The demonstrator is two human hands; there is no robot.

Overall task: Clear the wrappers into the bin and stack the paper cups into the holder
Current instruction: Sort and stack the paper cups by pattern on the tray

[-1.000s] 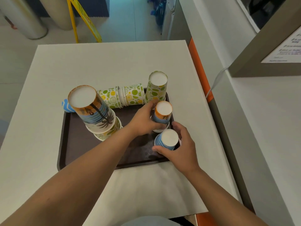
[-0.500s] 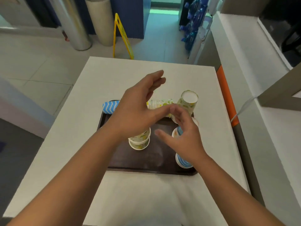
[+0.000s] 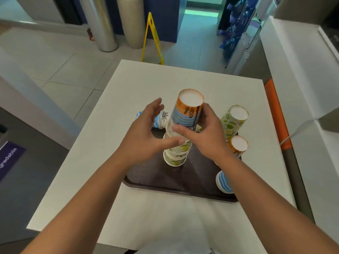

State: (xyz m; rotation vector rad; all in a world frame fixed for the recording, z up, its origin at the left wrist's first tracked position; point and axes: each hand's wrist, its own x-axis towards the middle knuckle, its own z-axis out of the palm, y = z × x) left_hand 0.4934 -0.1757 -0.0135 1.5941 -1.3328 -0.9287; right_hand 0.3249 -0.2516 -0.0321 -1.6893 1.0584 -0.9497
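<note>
A tall stack of upside-down paper cups (image 3: 180,136) stands on the dark brown tray (image 3: 165,177), topped by an orange and blue cup (image 3: 189,109). My right hand (image 3: 203,136) is wrapped around the stack just under that top cup. My left hand (image 3: 146,134) is beside the stack on its left, fingers spread, thumb touching the lower cups. A green-patterned stack (image 3: 233,121) stands at the tray's far right. An orange cup (image 3: 238,145) and a blue striped cup (image 3: 223,182) stand upside down near my right wrist. A blue cup (image 3: 159,120) lies on its side behind my left hand.
The tray sits on a white table (image 3: 211,83). An orange strip (image 3: 275,110) and a white counter (image 3: 302,88) run along its right side. A yellow floor sign (image 3: 153,39) and two pillars (image 3: 113,24) stand beyond the far edge.
Both hands left the small cups at the tray's right and came to the tall stack. My right hand now grips it and my left hand flanks it; the camera has tilted up.
</note>
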